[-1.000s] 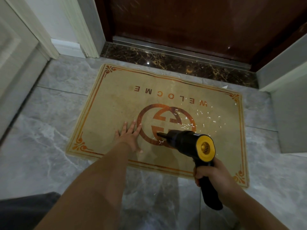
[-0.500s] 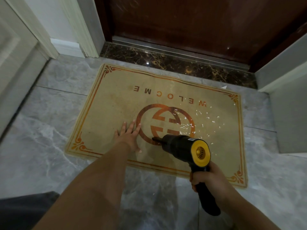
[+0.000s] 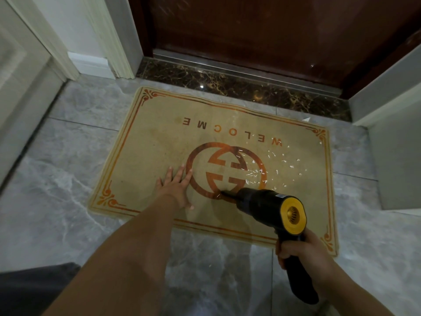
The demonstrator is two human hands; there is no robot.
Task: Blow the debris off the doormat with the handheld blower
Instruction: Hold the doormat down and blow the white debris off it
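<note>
A tan doormat (image 3: 159, 142) with an orange border, "WELCOME" lettering and a round emblem lies on grey floor tiles before a door. Small white debris bits (image 3: 271, 165) are scattered over its right half, a few on the emblem. My left hand (image 3: 174, 185) presses flat on the mat, fingers spread, just left of the emblem. My right hand (image 3: 300, 254) grips the handle of a black handheld blower (image 3: 262, 201) with a yellow rear ring. Its thin nozzle points left and away, its tip low over the emblem's near rim.
A dark wooden door (image 3: 262, 30) with a metal sill and a dark marble threshold (image 3: 227, 85) lies beyond the mat. White door trim (image 3: 107, 39) stands at the left, a grey wall corner (image 3: 396, 137) at the right. A white scrap (image 3: 306, 119) lies past the mat's far right corner.
The blower has shifted left and slightly nearer, its nozzle now at the emblem's near rim. Debris has spread out toward the right. My left hand has stayed pressed on the mat.
</note>
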